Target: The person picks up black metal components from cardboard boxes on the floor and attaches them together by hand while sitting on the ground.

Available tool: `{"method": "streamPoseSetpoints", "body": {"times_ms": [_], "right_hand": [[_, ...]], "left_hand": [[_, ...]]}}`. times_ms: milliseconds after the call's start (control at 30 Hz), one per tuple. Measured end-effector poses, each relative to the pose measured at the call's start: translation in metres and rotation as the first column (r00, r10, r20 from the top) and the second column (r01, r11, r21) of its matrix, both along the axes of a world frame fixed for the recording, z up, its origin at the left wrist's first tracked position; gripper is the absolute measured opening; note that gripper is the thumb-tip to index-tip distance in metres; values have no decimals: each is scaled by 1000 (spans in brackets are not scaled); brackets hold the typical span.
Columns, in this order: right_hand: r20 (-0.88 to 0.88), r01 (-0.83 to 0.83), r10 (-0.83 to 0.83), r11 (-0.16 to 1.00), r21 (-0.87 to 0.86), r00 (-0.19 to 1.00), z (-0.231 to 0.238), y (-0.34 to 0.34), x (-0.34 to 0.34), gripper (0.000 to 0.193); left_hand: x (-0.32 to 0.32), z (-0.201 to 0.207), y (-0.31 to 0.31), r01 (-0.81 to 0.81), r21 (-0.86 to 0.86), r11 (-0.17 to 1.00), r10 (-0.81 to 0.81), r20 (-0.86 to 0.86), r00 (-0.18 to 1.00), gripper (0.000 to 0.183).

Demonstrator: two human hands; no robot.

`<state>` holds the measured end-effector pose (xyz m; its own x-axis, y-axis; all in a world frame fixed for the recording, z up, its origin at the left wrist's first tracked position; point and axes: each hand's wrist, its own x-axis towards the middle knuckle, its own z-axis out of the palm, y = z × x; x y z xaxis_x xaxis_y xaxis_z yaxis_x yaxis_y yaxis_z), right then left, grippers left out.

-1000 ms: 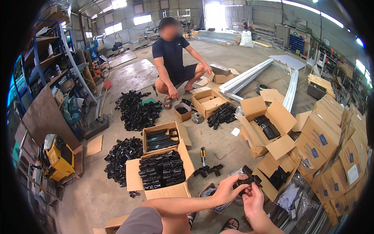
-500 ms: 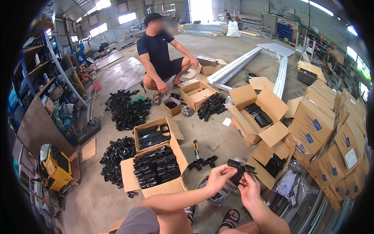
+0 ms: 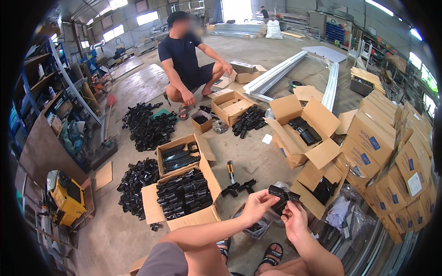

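A black plastic connector piece [image 3: 277, 192] is held up in front of me between both hands. My left hand [image 3: 257, 208] pinches its left side with thumb and fingers. From the right, my right hand [image 3: 294, 220] grips its lower right part, the fingers closed; what else they may hold is hidden. Below my hands is a clear plastic bag [image 3: 258, 228] of dark parts. Loose black connectors [image 3: 238, 187] lie on the floor left of the hands, beside a yellow-and-black handled tool [image 3: 231, 172].
Open cartons of black parts, one with a front flap [image 3: 195, 221], stand left; heaps of black connectors [image 3: 138, 186] lie beyond. More open cartons [image 3: 317, 158] and stacked closed cartons [image 3: 370, 138] fill the right. A person [image 3: 184, 64] squats ahead near a white metal frame [image 3: 276, 73].
Both hands keep hold of the connector, which has tilted slightly. The right fingers have shifted a little on its lower part. The whole view has moved slightly.
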<state>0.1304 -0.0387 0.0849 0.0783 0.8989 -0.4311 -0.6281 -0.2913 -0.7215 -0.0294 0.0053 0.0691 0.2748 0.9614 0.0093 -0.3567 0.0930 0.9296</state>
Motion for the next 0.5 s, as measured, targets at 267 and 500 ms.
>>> {"method": "streamPoseSetpoints", "body": {"times_ms": [267, 500], "right_hand": [[5, -4, 4, 1000, -12, 1000, 1, 0, 1, 3], [29, -4, 5, 1000, -22, 1000, -1, 1, 0, 4]], "left_hand": [[-1, 1, 3, 43, 40, 998, -44, 13, 999, 16], [0, 11, -2, -3, -8, 1000, 3, 8, 1000, 14]]}}
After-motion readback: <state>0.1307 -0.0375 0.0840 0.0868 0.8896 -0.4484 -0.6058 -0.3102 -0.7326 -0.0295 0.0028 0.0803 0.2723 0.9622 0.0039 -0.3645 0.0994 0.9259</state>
